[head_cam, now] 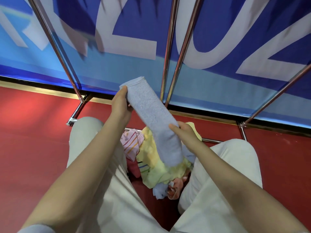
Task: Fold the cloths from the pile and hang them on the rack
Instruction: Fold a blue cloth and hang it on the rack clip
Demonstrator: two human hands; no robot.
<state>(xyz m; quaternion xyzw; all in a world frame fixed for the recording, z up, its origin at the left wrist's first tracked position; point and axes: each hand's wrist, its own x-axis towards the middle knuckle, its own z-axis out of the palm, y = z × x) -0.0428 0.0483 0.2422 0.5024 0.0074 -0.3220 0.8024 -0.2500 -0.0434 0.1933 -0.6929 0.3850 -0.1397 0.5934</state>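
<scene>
Head view: we see a folded blue towel (pixel 151 118) held up in the air between both hands, and we place everything else from it. The left hand (pixel 120 105) grips the towel's upper end, thumb pressed on its left edge near the top and the fingers wrapped behind, mostly hidden. The right hand (pixel 185 132) grips the towel lower down, thumb lying across its front face, the other fingers behind it and out of our sight. The towel is a long narrow strip, tilted, its top leaning left and its bottom end hanging down to the right.

Right under the towel's lower end lies the pile (pixel 154 162) of loose cloths on the red floor (pixel 33 132), between our two knees in pale trousers (pixel 107 190). In it we make out a yellow cloth (pixel 151 152) just under the towel, a pink striped cloth (pixel 133 143) to the left of it, and a small blue cloth (pixel 159 190) nearest us.

Behind and above the towel stand the shiny metal bars of the rack (pixel 168 61), its feet on the floor to either side. Behind the rack hangs a blue banner (pixel 134 31) with large pale letters
</scene>
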